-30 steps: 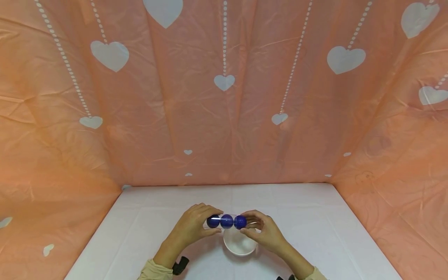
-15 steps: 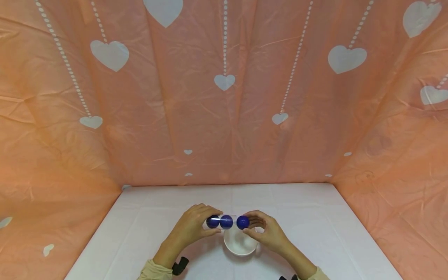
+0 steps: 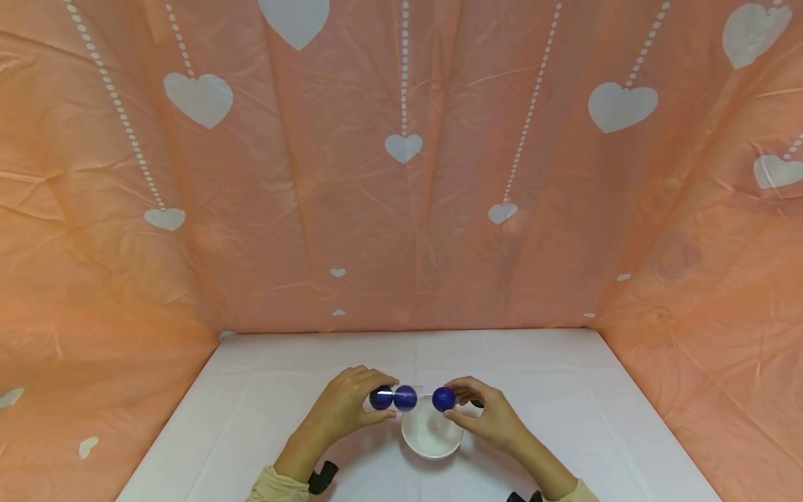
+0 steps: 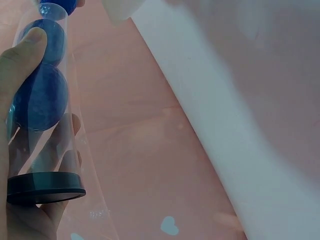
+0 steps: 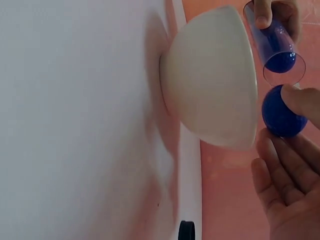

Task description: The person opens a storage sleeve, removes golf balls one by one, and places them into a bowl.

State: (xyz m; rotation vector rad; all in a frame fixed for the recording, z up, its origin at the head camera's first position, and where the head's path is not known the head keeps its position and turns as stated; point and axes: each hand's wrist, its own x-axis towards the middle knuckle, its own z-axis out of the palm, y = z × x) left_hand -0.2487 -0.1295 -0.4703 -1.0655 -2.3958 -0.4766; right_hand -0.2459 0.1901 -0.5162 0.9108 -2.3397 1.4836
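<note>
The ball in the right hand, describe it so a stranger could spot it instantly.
On the white table, find the white bowl. Near it, the right hand holds a blue ball. Unlike the two blue balls inside the clear tube, this one is outside.

The white table (image 3: 533,369) has a smooth surface with faint fold lines. Behind the table there rises a wrinkled, pinkish-orange back sheet (image 3: 351,209), which meets its far edge. To the left of the table stands a left sheet (image 3: 75,314), of brighter orange, and to the right a similar right sheet (image 3: 709,314). Pale hearts (image 3: 403,148), several under dotted strings (image 3: 404,77), decorate the sheet behind the table.
</note>
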